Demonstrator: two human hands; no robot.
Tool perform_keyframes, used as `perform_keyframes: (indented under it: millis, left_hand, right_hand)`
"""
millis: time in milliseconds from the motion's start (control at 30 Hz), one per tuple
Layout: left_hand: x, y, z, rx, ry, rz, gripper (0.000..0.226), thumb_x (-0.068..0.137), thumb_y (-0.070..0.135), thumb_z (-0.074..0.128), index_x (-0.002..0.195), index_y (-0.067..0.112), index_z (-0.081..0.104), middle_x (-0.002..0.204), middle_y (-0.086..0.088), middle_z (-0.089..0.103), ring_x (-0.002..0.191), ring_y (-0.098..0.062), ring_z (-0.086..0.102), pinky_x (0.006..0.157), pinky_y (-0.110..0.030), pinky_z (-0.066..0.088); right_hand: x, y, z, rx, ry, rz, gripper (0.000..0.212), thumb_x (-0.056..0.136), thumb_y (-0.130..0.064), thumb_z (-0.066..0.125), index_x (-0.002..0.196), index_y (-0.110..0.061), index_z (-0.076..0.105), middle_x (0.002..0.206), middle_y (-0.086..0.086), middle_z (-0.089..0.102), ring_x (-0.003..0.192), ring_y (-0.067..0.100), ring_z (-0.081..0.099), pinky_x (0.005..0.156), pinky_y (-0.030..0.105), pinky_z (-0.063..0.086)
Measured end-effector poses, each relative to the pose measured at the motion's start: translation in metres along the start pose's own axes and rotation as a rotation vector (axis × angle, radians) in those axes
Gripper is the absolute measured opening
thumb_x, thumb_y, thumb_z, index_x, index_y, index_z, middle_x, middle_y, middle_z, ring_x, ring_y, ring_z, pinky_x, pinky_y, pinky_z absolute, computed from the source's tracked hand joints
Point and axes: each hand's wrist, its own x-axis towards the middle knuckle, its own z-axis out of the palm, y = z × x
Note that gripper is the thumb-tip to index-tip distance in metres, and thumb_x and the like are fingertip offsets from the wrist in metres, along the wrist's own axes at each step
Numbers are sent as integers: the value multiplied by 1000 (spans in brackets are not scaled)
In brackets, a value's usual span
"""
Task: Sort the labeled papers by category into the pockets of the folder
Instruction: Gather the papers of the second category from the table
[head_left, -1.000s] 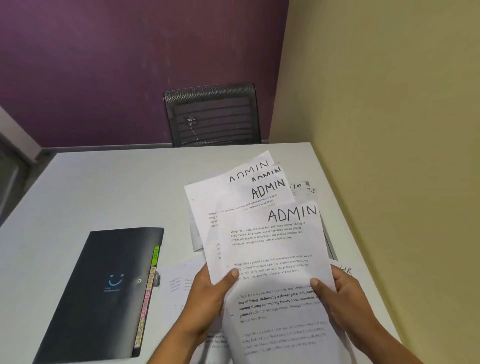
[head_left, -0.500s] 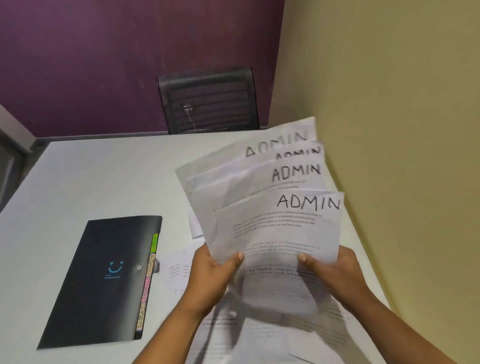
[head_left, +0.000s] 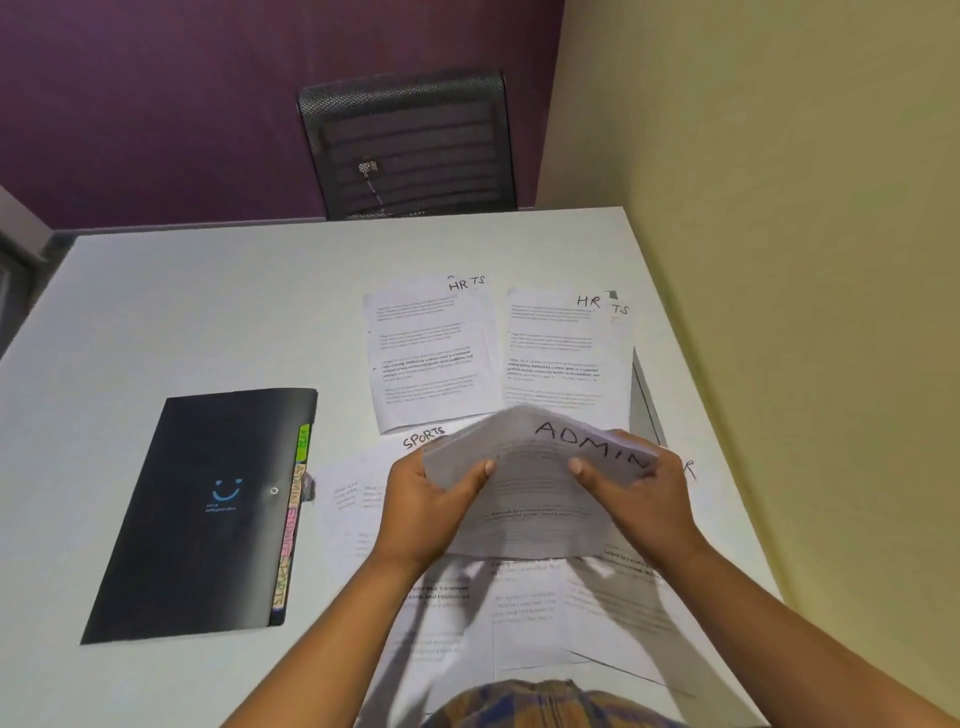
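A squared stack of papers labeled ADMIN (head_left: 540, 493) is held above the table, tilted towards me. My left hand (head_left: 431, 499) grips its left edge, thumb on top. My right hand (head_left: 639, 493) grips its right edge the same way. The closed black folder (head_left: 208, 509) lies flat to the left, with coloured tabs along its right edge reading HR, ADMIN, FINANCE, SPORTS. Two sheets labeled HR (head_left: 431, 353) (head_left: 566, 353) lie beyond my hands, each over a sheet ending in TS. A SPORTS sheet (head_left: 363, 499) lies partly under my left hand.
The white table (head_left: 208, 312) meets a yellow wall (head_left: 779, 260) on the right. A black mesh chair (head_left: 410, 145) stands behind the far edge. More printed sheets (head_left: 519, 613) lie under my forearms near the front edge.
The fanned ADMIN sheets have been pulled together into one stack and lowered towards the table, uncovering the two HR sheets behind them.
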Motion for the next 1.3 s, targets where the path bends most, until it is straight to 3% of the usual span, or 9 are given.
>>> perform_keyframes:
  millis: [167, 267, 433, 600, 800, 900, 1000, 1133, 1300]
  left_hand:
    - [-2, -9, 2, 15, -15, -23, 21, 80, 16, 79, 92, 30, 71, 79, 27, 74, 79, 7, 70, 68, -10, 54]
    - [-2, -17, 2, -9, -16, -67, 21, 78, 16, 80, 92, 30, 71, 79, 21, 74, 83, 3, 71, 70, -13, 56]
    - [-9, -13, 1, -72, -11, -65, 23, 82, 11, 76, 89, 32, 71, 81, 23, 75, 82, 4, 71, 67, -10, 53]
    - [-7, -20, -2, -37, -31, -13, 26, 82, 13, 77, 93, 35, 70, 85, 20, 76, 89, 4, 70, 71, -8, 53]
    - [2, -53, -11, 129, -41, -145, 24, 84, 21, 75, 107, 19, 69, 91, 13, 69, 83, 6, 64, 65, -5, 50]
    - [2, -54, -26, 125, -50, -142, 18, 84, 19, 75, 97, 30, 68, 91, 19, 69, 79, 10, 66, 70, -11, 52]
    - [-2, -51, -40, 78, -41, -146, 19, 85, 20, 74, 99, 32, 69, 95, 16, 73, 86, 6, 69, 75, -17, 57]
    - [-18, -48, -53, -52, -96, -185, 20, 90, 15, 68, 109, 17, 72, 99, 9, 78, 93, -7, 73, 76, -21, 58]
    - [-48, -64, -77, 27, -173, -266, 33, 95, 20, 62, 65, 8, 53, 54, 0, 52, 49, -15, 46, 49, -22, 39]
  right_hand:
    - [-2, 7, 0, -17, 11, -2, 24, 77, -13, 83, 92, -30, 75, 82, -13, 78, 51, -5, 57, 62, 10, 47]
    - [-1, 10, -4, -69, -27, 38, 16, 78, -13, 82, 85, -21, 69, 48, -21, 61, 37, -2, 44, 50, 4, 37]
    - [-8, 19, -7, -88, 6, 85, 48, 65, -48, 87, 100, -21, 71, 84, 4, 78, 68, 8, 68, 67, 19, 55]
    - [-12, 15, -2, -51, -49, 60, 26, 80, -13, 81, 98, -30, 74, 94, -12, 78, 93, 4, 72, 77, 15, 56]
    - [5, 51, 10, -308, -264, 204, 25, 89, -14, 71, 111, -23, 65, 97, -18, 66, 89, 1, 63, 66, 0, 45]
    - [9, 52, 7, -353, -212, 175, 15, 91, -19, 69, 106, -15, 71, 93, -7, 72, 87, 7, 67, 67, 9, 52]
    - [2, 47, 6, -403, -212, 158, 29, 90, -39, 67, 91, -12, 76, 85, 13, 76, 81, 31, 72, 67, 43, 58]
    - [-5, 36, 9, -217, -130, 158, 10, 93, -18, 67, 92, -17, 77, 84, -3, 79, 77, 13, 74, 66, 28, 55]
    - [-17, 28, 19, -41, -52, 234, 11, 93, -14, 66, 99, -20, 73, 89, -2, 80, 75, 15, 76, 55, 22, 55]
